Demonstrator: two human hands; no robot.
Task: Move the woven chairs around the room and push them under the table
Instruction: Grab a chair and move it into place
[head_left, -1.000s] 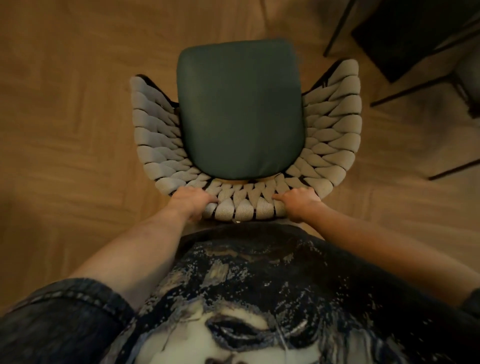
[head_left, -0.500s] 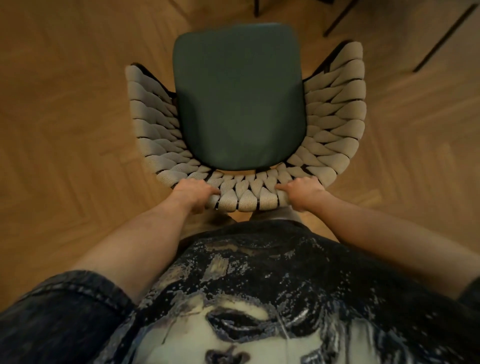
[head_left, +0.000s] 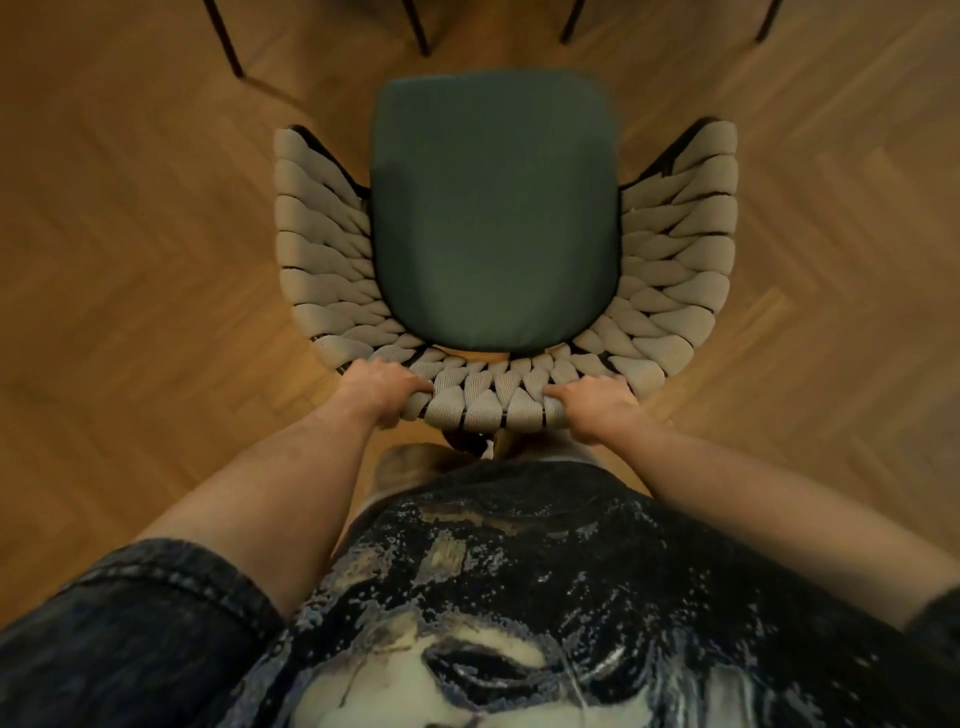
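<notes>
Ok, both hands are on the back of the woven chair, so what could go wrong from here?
The dark thin legs at the top edge stand right ahead of the green seat cushion; pushing straight on could knock them. Both the left hand and right hand grip only the woven chair backrest rim, so it may tip or twist. The chair's own legs are hidden and could scrape the wooden floor.

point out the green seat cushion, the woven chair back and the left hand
green seat cushion (head_left: 496, 218), head view, middle of the pad
woven chair back (head_left: 491, 402), head view, rear rim between the hands
left hand (head_left: 382, 389), head view, knuckles
</notes>
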